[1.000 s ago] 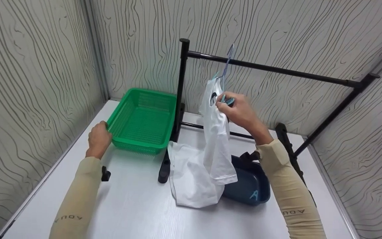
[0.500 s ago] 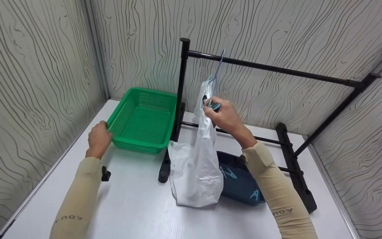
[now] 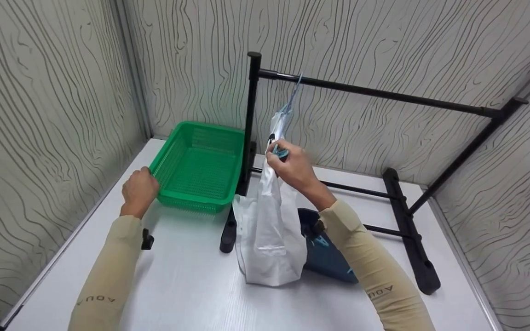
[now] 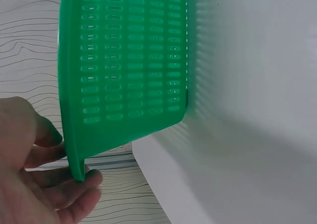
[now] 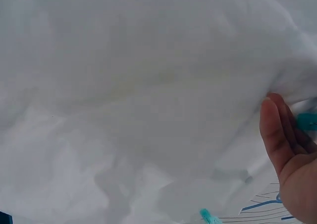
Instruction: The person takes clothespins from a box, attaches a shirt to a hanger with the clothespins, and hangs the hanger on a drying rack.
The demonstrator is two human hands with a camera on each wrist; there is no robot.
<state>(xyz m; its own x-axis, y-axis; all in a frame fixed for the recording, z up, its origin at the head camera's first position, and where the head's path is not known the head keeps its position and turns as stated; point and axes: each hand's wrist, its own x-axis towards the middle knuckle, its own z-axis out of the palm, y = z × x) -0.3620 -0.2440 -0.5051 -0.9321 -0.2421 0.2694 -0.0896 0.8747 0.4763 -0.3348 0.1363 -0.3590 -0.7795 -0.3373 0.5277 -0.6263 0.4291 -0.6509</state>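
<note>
My left hand holds the near left corner of a green perforated plastic basket; in the left wrist view its fingers curl around the basket's rim. A white shirt hangs from a blue hanger hooked over the rack's top bar, its lower part draping toward the table. My right hand pinches the shirt's near shoulder. A teal clothespin shows at those fingers, and another teal clothespin appears low in the right wrist view. Some right fingertips are hidden by cloth.
A black garment rack stands at the back and right, its feet on the white table. A dark blue tray holding teal clothespins sits behind the shirt, partly covered by the right forearm. Patterned walls enclose the table.
My right hand has moved left and slightly down with the shirt's near shoulder, turning the shirt and hanger leftward. More of the rack's base shows. The left hand and basket have stayed nearly still.
</note>
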